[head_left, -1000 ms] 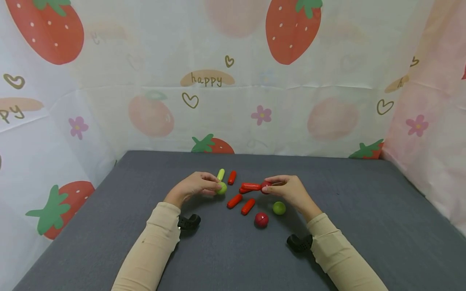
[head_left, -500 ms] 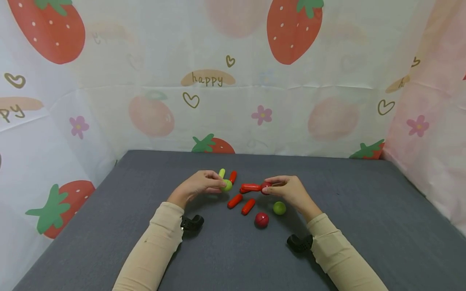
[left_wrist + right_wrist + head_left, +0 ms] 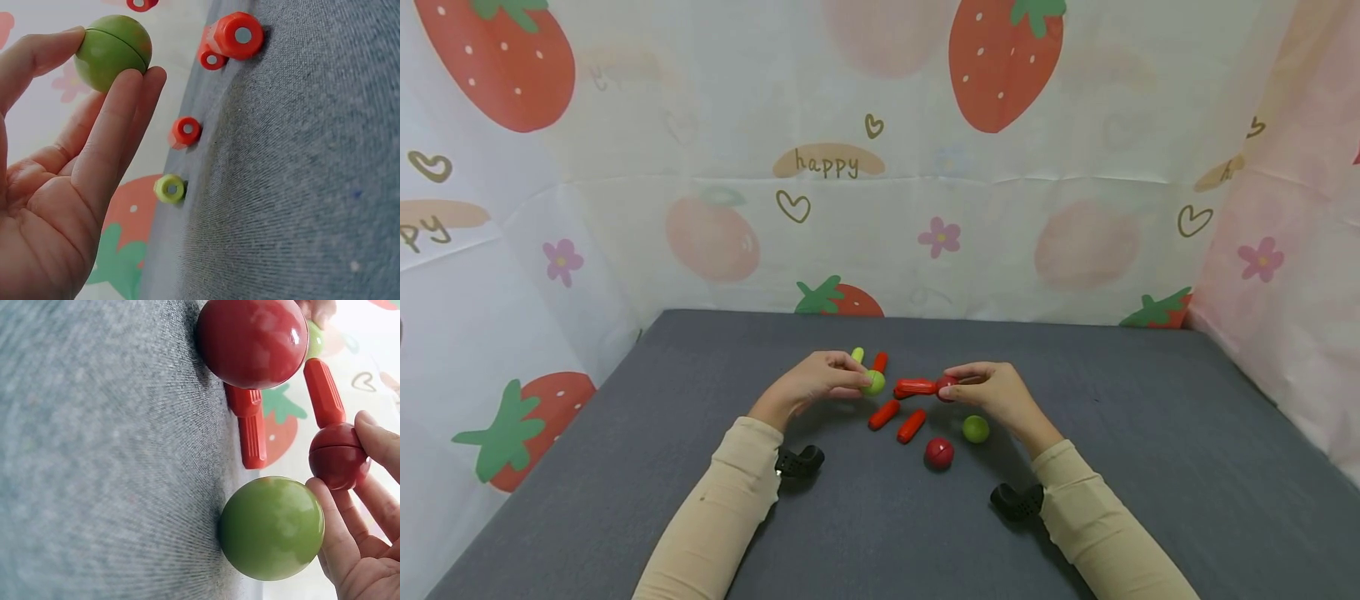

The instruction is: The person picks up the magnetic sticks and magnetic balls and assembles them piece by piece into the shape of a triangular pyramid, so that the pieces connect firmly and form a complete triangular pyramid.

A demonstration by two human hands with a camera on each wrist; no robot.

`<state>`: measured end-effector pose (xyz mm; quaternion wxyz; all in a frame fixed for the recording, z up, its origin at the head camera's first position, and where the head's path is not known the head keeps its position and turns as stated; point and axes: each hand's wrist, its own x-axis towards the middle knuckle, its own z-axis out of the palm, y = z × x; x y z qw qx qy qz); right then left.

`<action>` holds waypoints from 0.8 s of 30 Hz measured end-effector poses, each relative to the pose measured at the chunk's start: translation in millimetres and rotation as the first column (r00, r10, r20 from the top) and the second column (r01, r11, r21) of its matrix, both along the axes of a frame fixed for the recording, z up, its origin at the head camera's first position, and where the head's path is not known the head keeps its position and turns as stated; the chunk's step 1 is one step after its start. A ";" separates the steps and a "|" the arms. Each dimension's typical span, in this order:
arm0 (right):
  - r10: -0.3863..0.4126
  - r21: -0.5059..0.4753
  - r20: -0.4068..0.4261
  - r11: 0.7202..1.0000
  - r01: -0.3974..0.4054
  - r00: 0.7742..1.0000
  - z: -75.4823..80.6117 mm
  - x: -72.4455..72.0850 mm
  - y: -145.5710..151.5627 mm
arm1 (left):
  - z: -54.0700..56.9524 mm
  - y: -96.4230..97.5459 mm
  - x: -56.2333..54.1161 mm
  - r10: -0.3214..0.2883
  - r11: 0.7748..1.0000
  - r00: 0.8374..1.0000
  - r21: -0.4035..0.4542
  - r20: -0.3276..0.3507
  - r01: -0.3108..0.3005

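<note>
My left hand [image 3: 820, 382] pinches a green ball [image 3: 112, 53] between thumb and fingertips, off the cloth. The ball has a thin groove round it. My right hand [image 3: 996, 396] grips a red ball [image 3: 337, 462] with its fingertips. From that ball a red ridged rod [image 3: 325, 394] sticks out toward my left hand, its near end against the ball. In the head view a gap separates the green ball from the rod's free end. Behind the left fingertips lie a yellow-green rod [image 3: 857, 355] and a red rod [image 3: 880, 362].
Two red rods [image 3: 912, 426] lie on the grey cloth [image 3: 880, 517] between my hands. Nearer to me rest a red ball [image 3: 938, 454] and a green ball [image 3: 975, 429]. Rod ends show pale discs in the left wrist view. A strawberry-print curtain [image 3: 865, 242] hangs behind the table.
My left hand has moved right and slightly away from me with the green ball, nearer to the red rod's free end. My right hand has stayed nearly still.
</note>
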<state>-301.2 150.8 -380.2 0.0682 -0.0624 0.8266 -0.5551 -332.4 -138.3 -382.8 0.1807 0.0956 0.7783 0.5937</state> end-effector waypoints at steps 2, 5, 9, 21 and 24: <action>0.003 0.003 0.002 1.000 -0.003 1.000 0.2 0.0 -0.1 | 0.5 1.0 0.5 -0.004 1.000 1.000 0.006 0.002 0.004; -0.007 0.007 0.007 1.000 0.007 1.000 0.4 -0.4 0.2 | 1.1 2.7 0.4 -0.010 1.000 1.000 0.012 -0.002 0.010; -0.017 0.017 0.005 1.000 0.017 1.000 -0.2 -1.5 0.7 | 0.4 4.5 -0.3 -0.011 1.000 1.000 0.019 -0.010 0.012; -0.020 0.007 0.023 1.000 0.020 1.000 2.4 0.9 -2.0 | 0.4 7.2 2.3 -0.039 0.997 0.999 0.069 -0.001 0.039; -0.021 0.001 0.022 1.000 0.021 1.000 3.0 1.2 -2.7 | 1.9 8.5 4.3 -0.045 0.996 0.999 0.081 0.000 0.045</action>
